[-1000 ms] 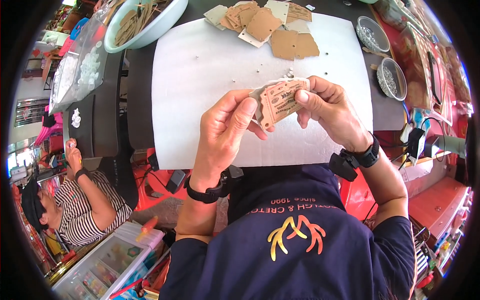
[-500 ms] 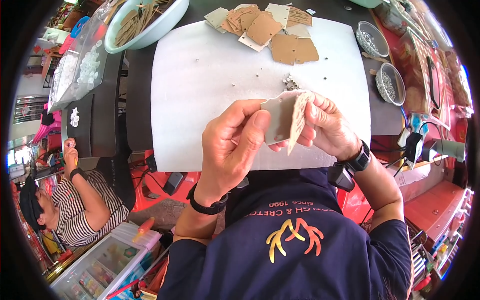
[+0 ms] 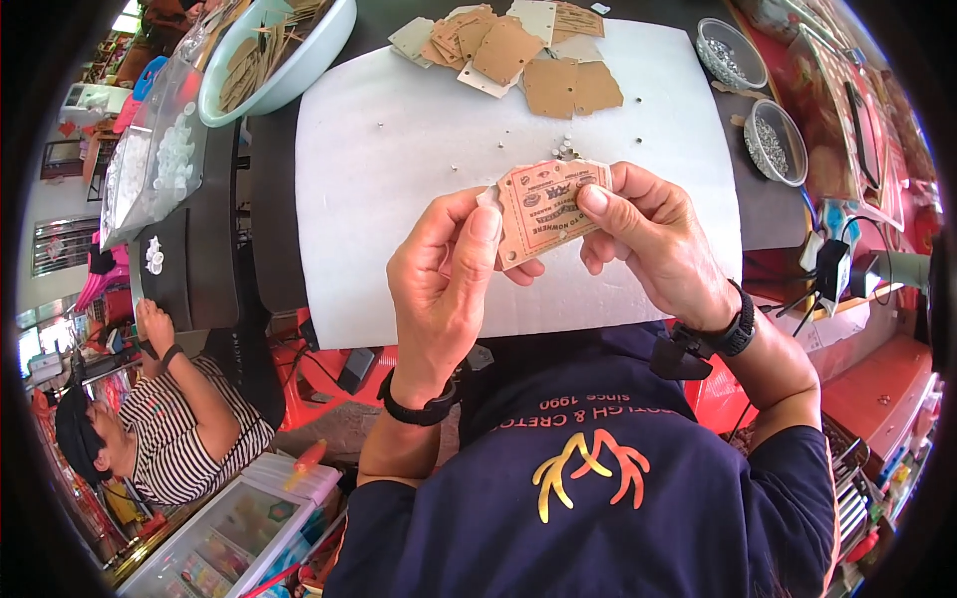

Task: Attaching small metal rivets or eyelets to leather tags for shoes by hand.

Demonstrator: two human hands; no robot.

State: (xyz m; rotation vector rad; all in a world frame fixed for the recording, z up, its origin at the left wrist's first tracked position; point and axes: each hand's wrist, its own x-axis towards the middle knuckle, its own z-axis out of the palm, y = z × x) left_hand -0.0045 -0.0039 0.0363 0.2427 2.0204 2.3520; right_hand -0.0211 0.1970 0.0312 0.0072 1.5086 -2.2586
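A brown printed card (image 3: 550, 214) with a torn-looking edge and small corner holes is held up over the white sheet (image 3: 384, 254). A second card (image 3: 487, 196), pale, peeks out behind it on the left. My left hand (image 3: 439, 274) grips the left end, thumb in front and fingers behind. At the right end, my right hand (image 3: 663, 234) pinches the printed card with its thumb across the face. Just beyond the cards lies a cluster of small metal fasteners (image 3: 566, 150), partly hidden. Farther back rests a loose pile of brown and white cards (image 3: 505, 52).
Two clear bowls of small metal parts, one farther (image 3: 731, 56) and one nearer (image 3: 776, 145), stand at the right. A pale green basin (image 3: 344, 35) holds brown strips at the back left. Clear plastic pieces fill a bin (image 3: 150, 169). A person (image 3: 189, 429) in stripes sits at the left.
The printed card, earlier angled edge-on beside the grey face of the other card, now lies flat over it with its print showing. My right hand has turned with it.
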